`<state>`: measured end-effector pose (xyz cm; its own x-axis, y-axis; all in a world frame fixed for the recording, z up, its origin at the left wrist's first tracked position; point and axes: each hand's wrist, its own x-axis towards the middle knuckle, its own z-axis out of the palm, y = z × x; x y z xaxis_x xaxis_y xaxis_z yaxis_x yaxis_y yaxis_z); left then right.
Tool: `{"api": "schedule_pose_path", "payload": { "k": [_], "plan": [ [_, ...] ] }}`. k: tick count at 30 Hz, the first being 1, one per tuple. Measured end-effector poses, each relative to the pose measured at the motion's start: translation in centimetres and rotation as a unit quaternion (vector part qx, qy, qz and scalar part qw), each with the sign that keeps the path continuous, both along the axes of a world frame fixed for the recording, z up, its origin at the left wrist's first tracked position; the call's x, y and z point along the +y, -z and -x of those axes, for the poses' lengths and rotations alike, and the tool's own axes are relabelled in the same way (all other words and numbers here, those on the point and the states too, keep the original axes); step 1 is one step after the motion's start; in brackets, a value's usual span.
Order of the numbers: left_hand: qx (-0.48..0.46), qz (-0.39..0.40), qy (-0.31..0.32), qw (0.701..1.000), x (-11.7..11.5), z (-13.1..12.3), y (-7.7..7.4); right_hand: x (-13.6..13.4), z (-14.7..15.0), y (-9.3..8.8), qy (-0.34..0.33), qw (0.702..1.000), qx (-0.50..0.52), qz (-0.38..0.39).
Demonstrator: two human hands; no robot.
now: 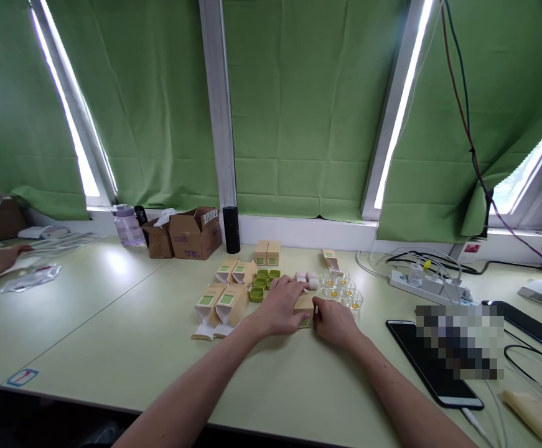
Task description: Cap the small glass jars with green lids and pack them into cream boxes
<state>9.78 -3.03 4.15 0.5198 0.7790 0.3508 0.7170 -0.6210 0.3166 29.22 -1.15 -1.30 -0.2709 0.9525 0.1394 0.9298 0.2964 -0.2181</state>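
Observation:
A small kraft paper box point(303, 303) with a green label stands on the table between my hands. My left hand point(280, 306) grips it, with the thumb at its front and the fingers over its far left side. Closed against the box's right edge are the curled fingers of my right hand point(336, 322); their tips are partly hidden. Several green square cups point(257, 294) sit just left of the box. Behind it are small pinkish-white pieces point(312, 284), and to the right are clear cups point(344, 290) with yellow centres.
Open kraft boxes point(231, 301) stand at left, closed ones point(273, 252) behind, and another open one point(330, 259) back right. Cartons point(196, 233), a black cylinder point(231, 230) and a purple bottle point(127, 225) line the back. A phone point(432, 364) and power strip point(427, 286) lie right. Another person's hand point(7, 255) is far left.

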Motion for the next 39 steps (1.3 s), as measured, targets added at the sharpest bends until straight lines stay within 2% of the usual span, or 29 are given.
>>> {"api": "schedule_pose_path", "payload": {
  "k": [6,10,14,17,19,24,30,34,39],
  "plan": [
    [0.085,0.011,0.015,0.996,0.4,-0.4,-1.3,-0.1,0.1,-0.3,0.002,1.000,-0.007,0.008],
    [0.076,0.017,0.019,0.997,1.7,0.1,-3.0,-0.2,0.1,-0.5,-0.001,1.000,-0.007,0.011],
    [0.043,-0.018,-0.018,0.999,5.1,0.6,-5.1,-0.4,0.2,-0.7,0.004,1.000,-0.015,0.022],
    [0.080,-0.044,-0.051,0.995,8.4,0.5,-6.0,-0.5,0.3,-0.9,0.004,0.999,-0.017,0.027],
    [0.126,-0.040,-0.095,0.987,10.6,0.3,-6.1,-0.5,0.3,-1.0,0.002,0.999,-0.017,0.033],
    [0.155,-0.030,-0.129,0.979,14.6,-0.4,-4.7,-0.6,0.2,-1.2,-0.001,0.999,-0.015,0.032],
    [0.171,-0.035,-0.153,0.973,17.3,-0.8,-2.2,-0.5,0.2,-1.0,-0.005,0.999,-0.014,0.032],
    [0.176,-0.036,-0.160,0.971,17.6,-0.7,-0.5,-0.4,0.2,-0.8,-0.006,0.999,-0.015,0.028],
    [0.172,-0.044,-0.170,0.969,16.2,-0.8,0.7,-0.5,0.2,-1.0,-0.004,0.999,-0.018,0.033]
  ]
}}
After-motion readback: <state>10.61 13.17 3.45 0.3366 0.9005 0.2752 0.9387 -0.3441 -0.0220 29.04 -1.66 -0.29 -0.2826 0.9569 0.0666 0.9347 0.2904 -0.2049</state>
